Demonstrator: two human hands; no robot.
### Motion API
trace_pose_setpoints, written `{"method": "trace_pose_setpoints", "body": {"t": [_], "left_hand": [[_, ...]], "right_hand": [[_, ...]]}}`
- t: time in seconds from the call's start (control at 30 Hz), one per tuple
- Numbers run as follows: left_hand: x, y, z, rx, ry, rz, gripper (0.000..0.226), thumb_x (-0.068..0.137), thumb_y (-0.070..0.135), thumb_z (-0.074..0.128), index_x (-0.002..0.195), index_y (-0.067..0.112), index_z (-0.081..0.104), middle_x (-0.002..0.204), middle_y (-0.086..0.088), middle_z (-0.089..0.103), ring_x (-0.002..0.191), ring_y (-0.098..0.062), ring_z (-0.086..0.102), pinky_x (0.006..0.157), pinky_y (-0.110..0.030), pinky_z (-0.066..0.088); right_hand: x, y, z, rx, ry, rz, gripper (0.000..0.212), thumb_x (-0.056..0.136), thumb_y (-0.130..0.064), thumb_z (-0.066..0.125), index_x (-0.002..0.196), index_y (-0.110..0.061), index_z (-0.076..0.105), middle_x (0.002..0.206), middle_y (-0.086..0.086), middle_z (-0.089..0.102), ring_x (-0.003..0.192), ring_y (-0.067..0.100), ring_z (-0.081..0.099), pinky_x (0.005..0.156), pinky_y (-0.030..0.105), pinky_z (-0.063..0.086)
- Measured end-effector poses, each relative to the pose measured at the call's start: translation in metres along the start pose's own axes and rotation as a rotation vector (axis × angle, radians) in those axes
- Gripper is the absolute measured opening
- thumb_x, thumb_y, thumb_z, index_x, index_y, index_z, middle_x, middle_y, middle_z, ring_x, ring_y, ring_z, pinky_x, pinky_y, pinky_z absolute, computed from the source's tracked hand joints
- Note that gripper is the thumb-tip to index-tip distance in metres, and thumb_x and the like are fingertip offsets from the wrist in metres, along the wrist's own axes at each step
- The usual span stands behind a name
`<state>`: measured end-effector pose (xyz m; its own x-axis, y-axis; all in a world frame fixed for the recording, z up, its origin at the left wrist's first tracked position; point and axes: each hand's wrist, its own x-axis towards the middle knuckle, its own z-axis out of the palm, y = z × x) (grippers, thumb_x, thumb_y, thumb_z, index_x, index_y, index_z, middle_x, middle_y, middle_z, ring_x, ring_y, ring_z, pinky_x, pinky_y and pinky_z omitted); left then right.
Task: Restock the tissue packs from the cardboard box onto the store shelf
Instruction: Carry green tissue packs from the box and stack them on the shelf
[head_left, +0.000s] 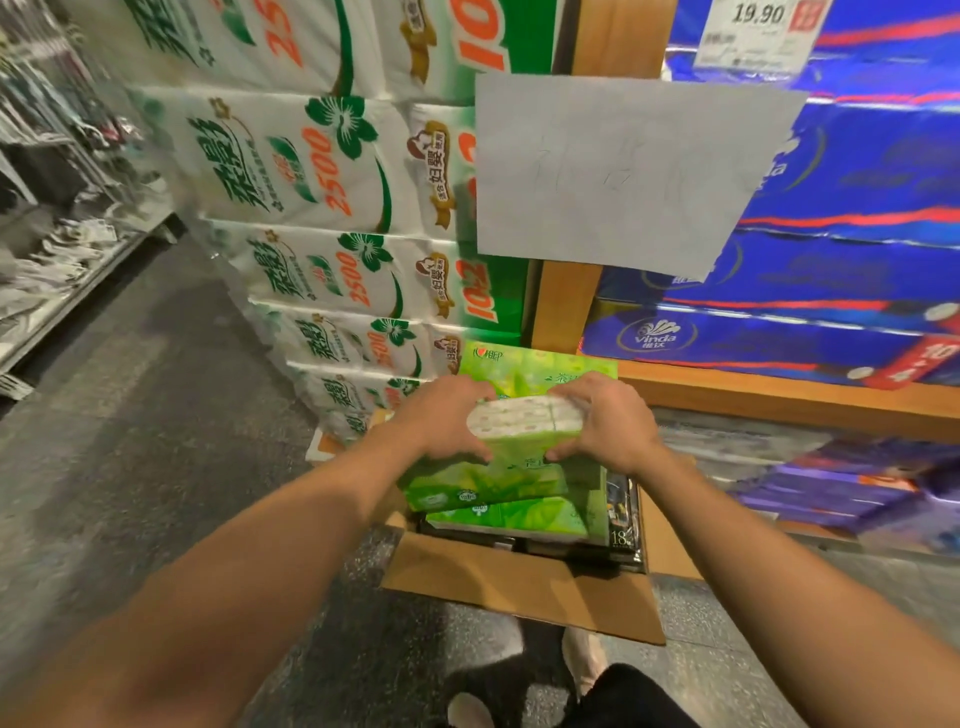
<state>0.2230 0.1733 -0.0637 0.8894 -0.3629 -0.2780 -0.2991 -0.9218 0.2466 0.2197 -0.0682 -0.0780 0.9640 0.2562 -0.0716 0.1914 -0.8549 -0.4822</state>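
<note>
Above the open cardboard box, both hands hold one green tissue pack by its short ends: left hand and right hand, fingers curled round the pack's edges, thumbs underneath on the near side. The pack sits just over more green packs stacked in the box. Handling call: light, soft, film-wrapped, so compressible and somewhat slippery; squeeze from both ends and it bows rather than slips. End grip looks right; a one-hand pinch on the film would likely tear or slide. Dark packs fill the box's right side. Wooden shelf runs behind and right of the box; the target slot is probably beside the green pack behind the box, but blur makes that unsure.
</note>
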Motion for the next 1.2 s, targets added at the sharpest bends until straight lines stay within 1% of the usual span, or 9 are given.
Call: {"method": "trace_pose_setpoints", "body": {"t": [0.13, 0.2, 0.3, 0.47, 0.63, 0.77, 0.93, 1.03, 1.2], "left_hand": [[-0.018, -0.032, -0.002, 0.01, 0.038, -0.13, 0.077, 0.06, 0.058, 0.085, 0.125, 0.03, 0.056, 0.121, 0.002, 0.063, 0.107, -0.021, 0.056, 0.089, -0.038, 0.048], [-0.03, -0.049, -0.01, 0.055, 0.053, -0.217, 0.077, 0.058, 0.057, 0.086, 0.124, 0.03, 0.058, 0.12, 0.002, 0.064, 0.107, -0.021, 0.057, 0.088, -0.037, 0.049], [-0.043, -0.065, -0.016, 0.104, 0.077, -0.336, 0.076, 0.058, 0.054, 0.088, 0.125, 0.031, 0.059, 0.122, 0.002, 0.065, 0.11, -0.024, 0.059, 0.089, -0.039, 0.05], [-0.045, -0.057, -0.009, 0.108, 0.043, -0.411, 0.062, 0.058, 0.052, 0.089, 0.107, 0.03, 0.058, 0.104, 0.002, 0.062, 0.091, -0.022, 0.055, 0.08, -0.038, 0.052], [-0.041, -0.048, -0.002, 0.05, 0.071, -0.371, 0.073, 0.058, 0.051, 0.089, 0.122, 0.032, 0.059, 0.112, 0.0, 0.065, 0.105, -0.026, 0.06, 0.086, -0.04, 0.052], [-0.04, -0.05, 0.001, 0.038, 0.08, -0.355, 0.071, 0.058, 0.049, 0.09, 0.12, 0.03, 0.061, 0.113, 0.001, 0.066, 0.105, -0.024, 0.06, 0.085, -0.036, 0.048], [-0.047, -0.051, 0.001, 0.04, 0.113, -0.372, 0.07, 0.055, 0.051, 0.09, 0.116, 0.033, 0.062, 0.109, 0.003, 0.066, 0.103, -0.023, 0.06, 0.083, -0.036, 0.049], [-0.053, -0.051, 0.003, 0.045, 0.134, -0.399, 0.074, 0.055, 0.052, 0.09, 0.12, 0.035, 0.06, 0.108, 0.003, 0.066, 0.102, -0.023, 0.061, 0.085, -0.038, 0.051], [-0.061, -0.055, 0.007, 0.054, 0.143, -0.435, 0.073, 0.056, 0.052, 0.09, 0.118, 0.03, 0.059, 0.106, 0.0, 0.063, 0.102, -0.025, 0.06, 0.084, -0.037, 0.051]], "right_hand": [[-0.007, 0.027, 0.03, 0.544, 0.153, 0.242, 0.08, 0.059, -0.062, 0.082, 0.125, -0.024, 0.059, 0.119, 0.0, 0.058, 0.105, 0.018, 0.059, 0.083, 0.037, 0.052], [-0.014, 0.048, 0.055, 0.541, 0.156, 0.501, 0.09, 0.053, -0.077, 0.071, 0.118, -0.017, 0.054, 0.115, 0.008, 0.062, 0.103, 0.026, 0.06, 0.083, 0.042, 0.053], [-0.028, 0.072, 0.091, 0.403, -0.077, 0.771, 0.117, 0.049, -0.079, 0.077, 0.134, -0.009, 0.039, 0.129, 0.016, 0.058, 0.114, 0.036, 0.058, 0.09, 0.043, 0.053], [-0.026, 0.073, 0.113, 0.301, -0.201, 0.794, 0.11, 0.06, -0.064, 0.084, 0.139, -0.008, 0.032, 0.132, 0.019, 0.056, 0.118, 0.038, 0.056, 0.087, 0.043, 0.053], [-0.027, 0.081, 0.117, 0.427, -0.23, 0.853, 0.121, 0.032, -0.057, 0.097, 0.13, -0.017, 0.038, 0.126, 0.013, 0.062, 0.113, 0.036, 0.06, 0.088, 0.048, 0.056], [-0.037, 0.066, 0.114, 0.378, -0.355, 0.97, 0.135, 0.049, -0.035, 0.098, 0.15, -0.02, 0.01, 0.143, 0.023, 0.045, 0.126, 0.046, 0.049, 0.09, 0.056, 0.053], [-0.024, 0.043, 0.096, -0.092, -0.197, 0.641, 0.114, 0.052, -0.06, 0.089, 0.145, -0.026, 0.031, 0.142, 0.014, 0.043, 0.128, 0.038, 0.044, 0.095, 0.053, 0.048], [-0.01, 0.03, 0.101, -0.159, -0.295, 0.435, 0.11, 0.054, -0.07, 0.083, 0.141, -0.02, 0.038, 0.132, 0.011, 0.056, 0.121, 0.034, 0.053, 0.098, 0.053, 0.048], [-0.008, 0.013, 0.107, -0.38, -0.514, 0.426, 0.107, 0.049, -0.069, 0.085, 0.136, -0.02, 0.046, 0.139, 0.013, 0.048, 0.135, 0.038, 0.038, 0.108, 0.067, 0.026]]}}
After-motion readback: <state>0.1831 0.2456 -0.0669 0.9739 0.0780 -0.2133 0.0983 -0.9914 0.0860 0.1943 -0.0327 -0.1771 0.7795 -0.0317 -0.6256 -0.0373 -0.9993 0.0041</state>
